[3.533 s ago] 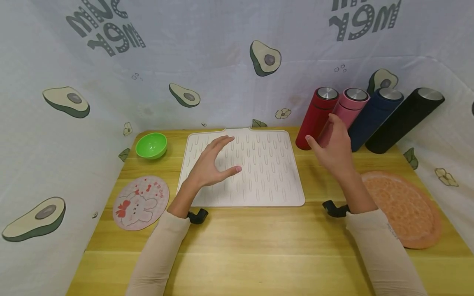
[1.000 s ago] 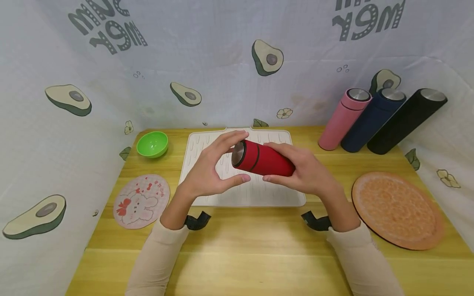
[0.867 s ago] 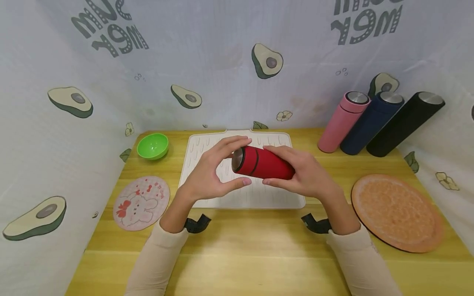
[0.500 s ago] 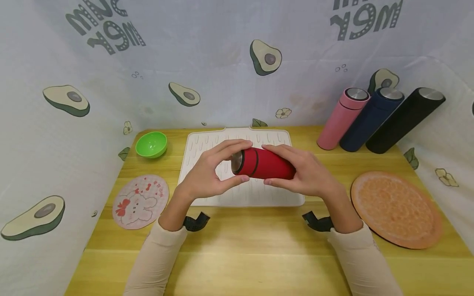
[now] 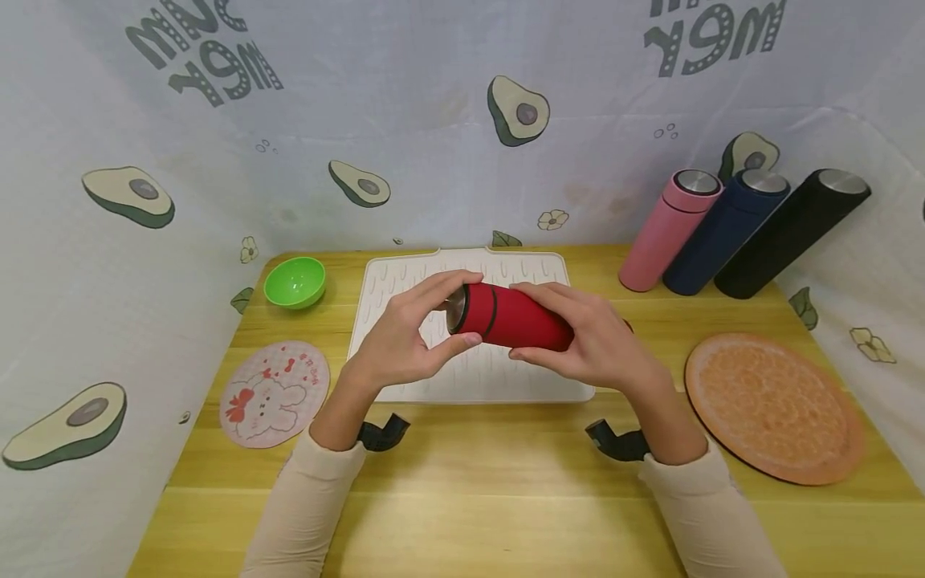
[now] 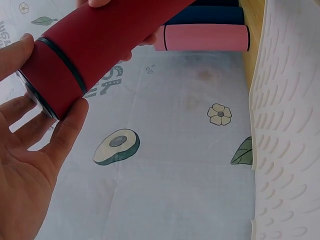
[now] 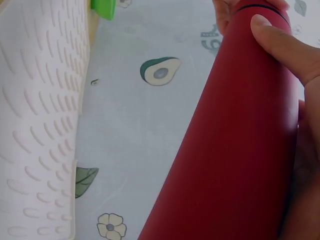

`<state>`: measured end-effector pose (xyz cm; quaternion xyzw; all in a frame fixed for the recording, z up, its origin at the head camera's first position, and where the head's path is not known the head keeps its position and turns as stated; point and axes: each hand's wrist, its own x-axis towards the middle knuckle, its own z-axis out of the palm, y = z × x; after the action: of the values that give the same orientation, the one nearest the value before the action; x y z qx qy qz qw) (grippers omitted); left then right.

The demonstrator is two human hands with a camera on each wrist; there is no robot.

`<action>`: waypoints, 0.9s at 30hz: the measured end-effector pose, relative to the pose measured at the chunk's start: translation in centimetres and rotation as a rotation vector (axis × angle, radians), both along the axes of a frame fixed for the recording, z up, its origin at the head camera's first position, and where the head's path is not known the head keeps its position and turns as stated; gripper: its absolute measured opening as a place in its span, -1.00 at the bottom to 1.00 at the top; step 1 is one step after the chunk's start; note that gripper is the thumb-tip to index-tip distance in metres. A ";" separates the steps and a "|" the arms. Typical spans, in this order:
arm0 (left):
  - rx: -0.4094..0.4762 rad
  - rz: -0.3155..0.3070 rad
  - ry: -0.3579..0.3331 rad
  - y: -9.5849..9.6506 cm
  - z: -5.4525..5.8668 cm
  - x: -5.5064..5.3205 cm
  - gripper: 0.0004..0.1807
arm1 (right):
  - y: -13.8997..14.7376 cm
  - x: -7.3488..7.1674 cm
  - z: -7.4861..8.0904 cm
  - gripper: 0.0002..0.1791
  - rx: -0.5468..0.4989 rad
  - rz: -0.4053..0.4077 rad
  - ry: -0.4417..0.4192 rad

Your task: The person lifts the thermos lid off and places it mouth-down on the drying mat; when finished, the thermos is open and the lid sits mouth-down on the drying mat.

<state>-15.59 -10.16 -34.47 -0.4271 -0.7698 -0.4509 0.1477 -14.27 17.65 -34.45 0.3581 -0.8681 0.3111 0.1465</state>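
Note:
A red thermos (image 5: 523,318) with a dark ring and a steel-topped cap is held tilted, almost lying flat, above the white ridged mat (image 5: 535,381). My right hand (image 5: 603,337) grips its body, thumb along the near side and fingers over the far side. At the cap end, my left hand (image 5: 401,337) pinches the red cap (image 6: 52,82) between thumb and fingertips, as the left wrist view shows. The thermos body (image 7: 235,130) fills much of the right wrist view. Its base is hidden behind my right hand in the head view.
Pink (image 5: 668,233), navy (image 5: 723,233) and black (image 5: 791,233) thermoses stand at the back right. A pizza-patterned round mat (image 5: 773,409) lies on the right. On the left are a green bowl (image 5: 295,282) and a pink rabbit-print coaster (image 5: 275,395). A printed cloth hangs behind.
My right hand has brought the red thermos from the back-right row to over the mat, tipping it over. My left fingers and thumb have since closed in from around the cap onto it.

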 end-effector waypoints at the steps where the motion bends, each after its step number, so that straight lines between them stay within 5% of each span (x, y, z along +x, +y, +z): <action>1: 0.004 0.005 -0.009 0.1 -0.1 -0.1 -0.33 | 0.0 0.0 -0.1 -0.15 -0.002 -0.008 0.001; 16: 0.112 0.266 -0.254 0.9 -0.9 -0.2 -0.54 | -0.9 -0.4 -0.6 -0.12 0.015 -0.111 0.197; 19: 0.114 0.208 -0.274 0.5 -0.7 -0.2 -0.48 | -0.8 -0.3 -0.5 -0.13 -0.008 -0.099 0.177; 24: 0.076 -0.009 -0.239 -0.4 -0.2 -0.5 -0.11 | -0.1 -0.1 -0.1 -0.12 -0.040 -0.086 0.102; 27: 0.056 -0.093 -0.199 -0.7 0.2 -0.6 -0.11 | 0.3 0.0 0.3 -0.12 -0.016 -0.090 0.054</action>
<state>-16.15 -10.87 -34.30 -0.4110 -0.7472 -0.5187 0.0611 -14.25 17.94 -34.12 0.3258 -0.8765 0.3013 0.1868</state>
